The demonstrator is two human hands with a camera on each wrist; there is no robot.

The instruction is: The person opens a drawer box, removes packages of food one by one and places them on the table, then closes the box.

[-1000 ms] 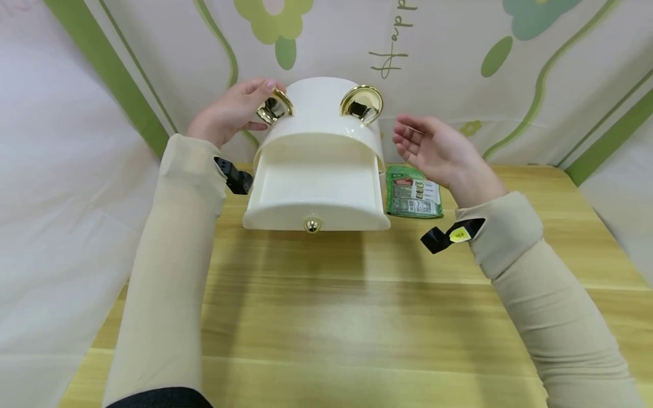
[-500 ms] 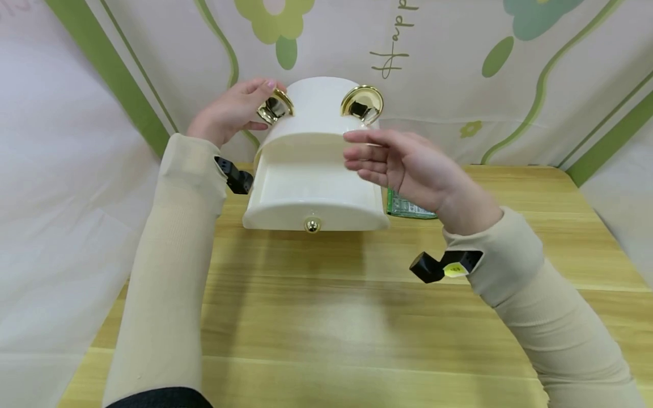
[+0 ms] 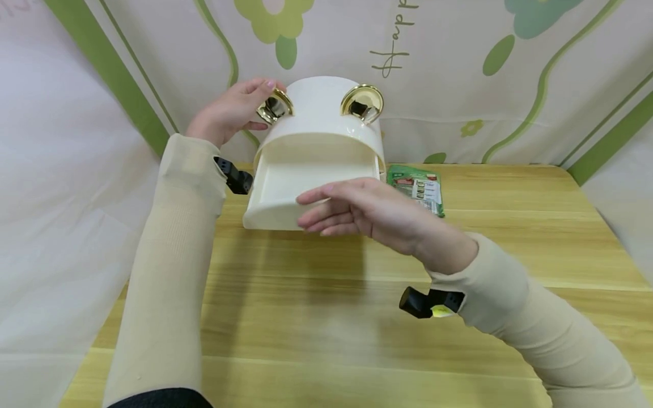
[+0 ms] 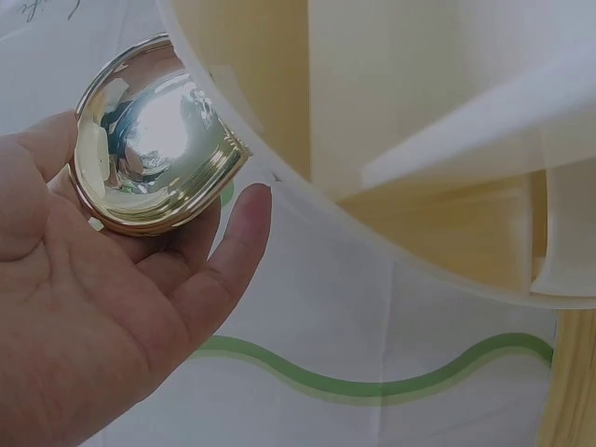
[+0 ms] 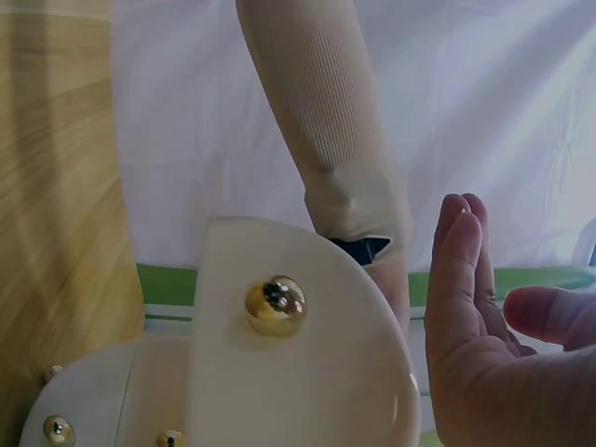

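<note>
- A cream plastic drawer box [image 3: 326,122] with a rounded top stands at the far edge of the wooden table [image 3: 357,317], against the flower-printed backdrop [image 3: 459,68].
- Its drawer [image 3: 306,190] is pulled out toward the person and looks empty; the small gold knob [image 5: 275,304] on the drawer front shows plainly in the right wrist view.
- Left hand [image 3: 232,110]: fingers lie relaxed around the left gold ear-shaped fitting [image 4: 154,135], cupping it from behind and touching it rather than clenching. Judged to be steadying the box so that it does not slide while the drawer is handled.
- The matching right gold fitting [image 3: 362,103] is untouched.
- Right hand [image 3: 367,212]: fingers straight and close together, holding nothing, palm turned toward the drawer front just before the knob. The head view cannot settle whether the fingertips touch the front; the right wrist view shows a gap between the hand and the knob.
- A green printed packet [image 3: 417,187] lies flat on the table just right of the box, partly hidden behind the right hand, apart from both hands.
- Both forearms wear beige sleeves [image 3: 168,272] with black wrist-mounted cameras.
</note>
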